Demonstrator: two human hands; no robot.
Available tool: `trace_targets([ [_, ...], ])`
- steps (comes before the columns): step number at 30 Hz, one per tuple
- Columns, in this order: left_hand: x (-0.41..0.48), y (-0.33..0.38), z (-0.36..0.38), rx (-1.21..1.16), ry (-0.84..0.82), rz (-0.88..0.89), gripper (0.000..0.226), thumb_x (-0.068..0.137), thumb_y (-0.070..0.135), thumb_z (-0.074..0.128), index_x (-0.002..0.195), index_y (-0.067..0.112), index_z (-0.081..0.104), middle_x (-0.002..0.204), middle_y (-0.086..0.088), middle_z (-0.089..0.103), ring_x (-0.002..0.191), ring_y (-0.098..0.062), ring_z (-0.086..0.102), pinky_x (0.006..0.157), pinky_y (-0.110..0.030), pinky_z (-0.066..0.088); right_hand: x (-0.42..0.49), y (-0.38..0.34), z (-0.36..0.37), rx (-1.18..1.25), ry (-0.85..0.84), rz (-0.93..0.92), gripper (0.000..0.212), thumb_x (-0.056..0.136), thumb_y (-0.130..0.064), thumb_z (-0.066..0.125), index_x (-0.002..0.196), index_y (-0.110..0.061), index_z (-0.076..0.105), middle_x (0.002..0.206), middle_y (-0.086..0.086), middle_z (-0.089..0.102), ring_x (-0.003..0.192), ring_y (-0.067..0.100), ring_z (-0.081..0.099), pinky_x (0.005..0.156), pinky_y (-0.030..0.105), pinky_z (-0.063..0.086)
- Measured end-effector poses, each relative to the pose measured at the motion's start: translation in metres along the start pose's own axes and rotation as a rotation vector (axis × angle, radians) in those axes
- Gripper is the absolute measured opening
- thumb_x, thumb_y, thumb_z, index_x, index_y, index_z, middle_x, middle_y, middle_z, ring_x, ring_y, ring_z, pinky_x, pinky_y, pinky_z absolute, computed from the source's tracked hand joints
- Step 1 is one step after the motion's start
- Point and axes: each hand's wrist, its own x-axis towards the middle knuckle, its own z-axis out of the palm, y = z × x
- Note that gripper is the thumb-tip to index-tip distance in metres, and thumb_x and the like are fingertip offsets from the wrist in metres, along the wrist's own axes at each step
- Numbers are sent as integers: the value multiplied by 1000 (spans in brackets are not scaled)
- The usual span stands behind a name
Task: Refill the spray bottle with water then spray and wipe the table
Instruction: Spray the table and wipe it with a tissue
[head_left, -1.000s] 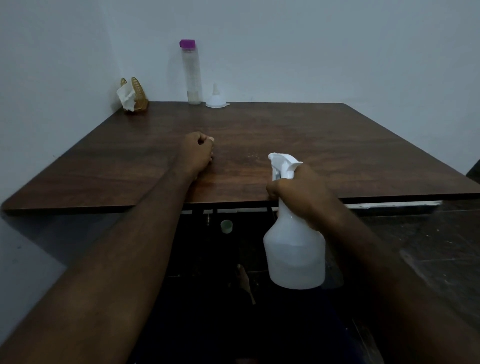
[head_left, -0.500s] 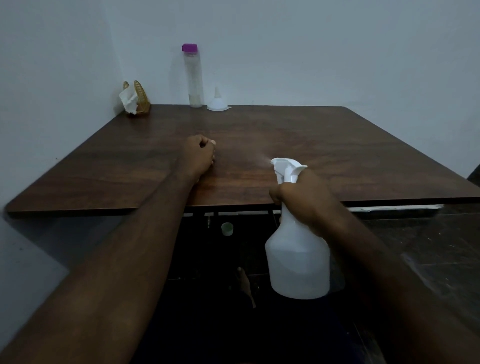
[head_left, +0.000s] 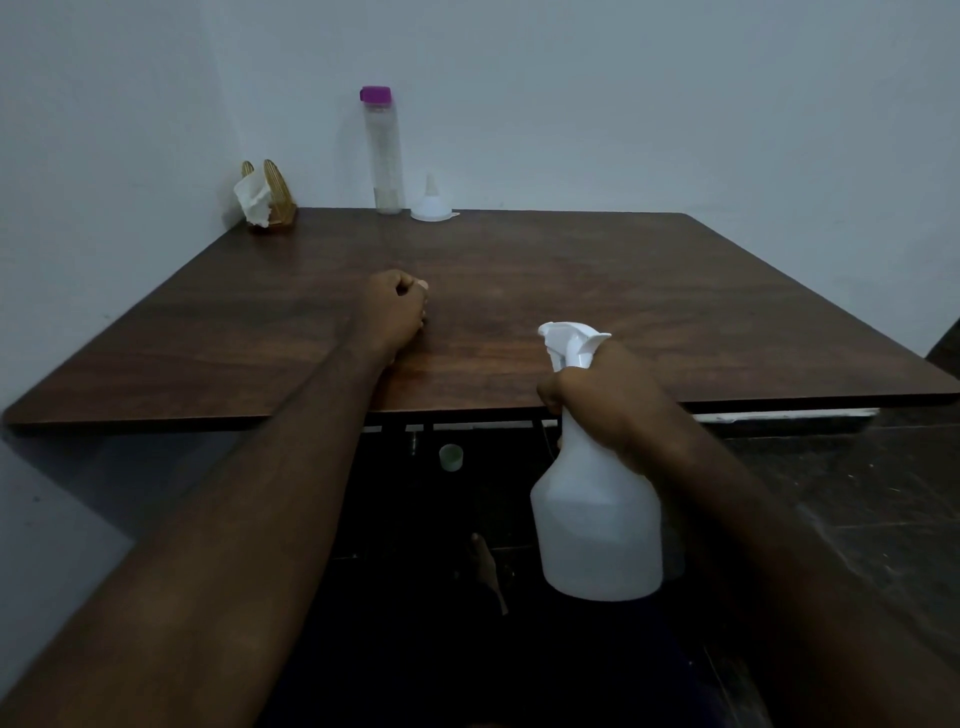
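Dim room, pale wall, dark wood table (head_left: 649, 291) filling most of the view. R hand (head_left: 608, 410) first: fingers wrapped round the neck of the white spray bottle (head_left: 597, 519), just under the trigger head. I can't see the fingertips, as they're behind the neck. The bottle is upright and held at the near table edge. Its nozzle sits above the tabletop and points away from me, and its body hangs below the edge line. Fill level hard to read thru the plastic.

L hand (head_left: 392, 312) is clenched in a fist, resting on the tabletop well left of the bottle. A pale bit shows at the thumb side, and I can't tell if it's a nail or sth held.

Along the far edge: a tall clear bottle w/ purple cap (head_left: 384, 150), a white funnel (head_left: 431, 205) just beside it, and a napkin holder (head_left: 270, 200) in the corner. Under the table it's too dark; only a small greenish cap (head_left: 450, 457) is visible.
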Motion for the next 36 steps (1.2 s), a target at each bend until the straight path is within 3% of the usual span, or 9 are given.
trace_targets([
  [9,-1,2,-3,24,-24,-1,17,91,34,55,80,24,64,76,-1,70,75,-19,69,80,-47,58,15,-22,-11,30,11,-54,65,70,-11,65,130,-36,58,95,0,66,80,17,65,66,28,53],
  [13,-4,5,-2,46,-20,23,17,90,33,60,81,20,65,77,-1,70,76,-20,68,80,-45,57,34,-45,-23,15,71,-98,55,72,-14,67,124,-30,61,98,1,66,80,13,63,59,24,47],
  [17,-7,6,-2,86,-25,62,18,87,34,63,84,18,68,79,-1,70,78,-20,68,79,-44,57,63,-63,-29,34,133,-87,40,68,-14,67,108,-13,67,96,12,67,78,22,65,62,28,51],
  [22,-8,7,-2,134,-57,86,15,89,32,63,88,19,69,84,2,70,82,-15,66,82,-41,55,93,-76,-29,67,191,-105,21,73,-12,66,94,-11,61,83,5,60,75,19,62,68,32,52],
  [27,-8,7,0,165,-93,115,12,88,33,65,87,22,68,84,5,69,80,-10,64,80,-36,55,119,-74,-23,73,210,-185,26,73,-9,64,99,-5,66,84,5,63,73,18,61,66,30,51],
  [32,-13,9,-1,215,-125,191,13,86,34,67,89,21,69,82,7,68,77,-7,63,70,-25,51,133,-64,-20,77,177,-302,35,80,-5,62,113,-13,67,91,-5,65,80,9,62,70,22,50],
  [36,-14,10,-1,230,-152,190,15,87,35,66,92,21,68,84,7,68,77,-7,63,70,-24,52,141,-53,-16,96,173,-319,38,77,-9,63,115,-8,62,101,18,66,83,21,65,76,38,56],
])
